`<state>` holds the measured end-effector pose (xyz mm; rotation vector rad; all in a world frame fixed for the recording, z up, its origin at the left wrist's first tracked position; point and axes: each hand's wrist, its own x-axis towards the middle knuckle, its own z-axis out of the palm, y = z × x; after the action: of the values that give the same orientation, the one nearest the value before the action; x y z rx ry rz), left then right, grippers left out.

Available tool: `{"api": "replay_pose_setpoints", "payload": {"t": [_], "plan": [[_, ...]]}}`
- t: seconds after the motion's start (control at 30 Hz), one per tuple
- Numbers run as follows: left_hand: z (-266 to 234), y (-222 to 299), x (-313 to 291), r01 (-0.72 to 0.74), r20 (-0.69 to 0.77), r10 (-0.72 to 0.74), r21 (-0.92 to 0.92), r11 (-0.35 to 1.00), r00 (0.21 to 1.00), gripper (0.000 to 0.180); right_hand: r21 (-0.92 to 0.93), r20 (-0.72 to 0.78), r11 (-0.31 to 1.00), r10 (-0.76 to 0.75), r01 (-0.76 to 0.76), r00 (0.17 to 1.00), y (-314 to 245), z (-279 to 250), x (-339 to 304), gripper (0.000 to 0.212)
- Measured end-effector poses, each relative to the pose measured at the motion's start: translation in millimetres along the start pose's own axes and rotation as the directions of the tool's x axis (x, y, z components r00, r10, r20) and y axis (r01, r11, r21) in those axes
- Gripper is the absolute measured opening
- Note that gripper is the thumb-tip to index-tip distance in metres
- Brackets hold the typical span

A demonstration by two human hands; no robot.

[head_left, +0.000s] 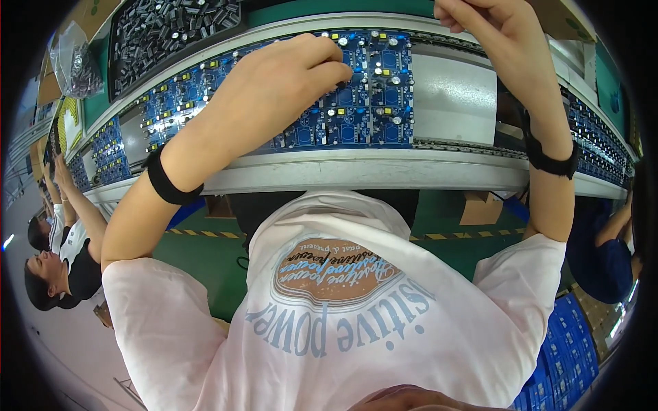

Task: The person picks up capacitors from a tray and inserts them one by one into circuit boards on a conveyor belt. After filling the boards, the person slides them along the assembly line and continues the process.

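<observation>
- So, the left hand (291, 79) is over the blue circuit boards (356, 103), fingers bent down with thumb and index close together near the middle; can't tell if there's something pinched in there.
- Right hand (497, 38) hangs off to the far right, past the end of that group, fingers loosely curled. The top edge cuts it off a bit, so no clue whether it's got anything.
- The boards lie flat between the near and far rails of the line, with a bare white plate (456, 106) just right of them.
- Biggest worry imo: those boards are crowded with upright silver cans (395, 81) and yellow blocks (388, 111). A careless sideways swipe by the left fingers could bend or tip one.
- The left forearm slants over the boards too, so anything below it is hidden from this view. A tilted part could easily get missed.
- Drop something small near the right end and it might end up by the chain (466, 152) along the near rail, maybe jamming it.
- Far left there's a black tray (229, 29) heaped with dark little cylinders (171, 38); an elbow or sleeve bump could spill some onto the boards.
</observation>
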<state>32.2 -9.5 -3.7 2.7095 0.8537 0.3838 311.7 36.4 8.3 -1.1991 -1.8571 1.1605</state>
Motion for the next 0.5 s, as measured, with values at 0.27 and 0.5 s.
{"api": "replay_pose_setpoints", "payload": {"t": [0.27,0.5], "plan": [[2.9,-3.1,7.9,-0.068,0.02,0.067,0.054,0.996,0.998,0.027,0.685,-0.012,0.675,-0.367,0.275,0.93,9.2,6.4,-14.4,0.019],[1.9,-1.7,19.0,-0.204,0.086,0.192,0.178,0.963,0.978,0.031,0.873,-0.154,0.237,-0.696,0.426,0.702,65.5,23.3,11.8,0.016]]}}
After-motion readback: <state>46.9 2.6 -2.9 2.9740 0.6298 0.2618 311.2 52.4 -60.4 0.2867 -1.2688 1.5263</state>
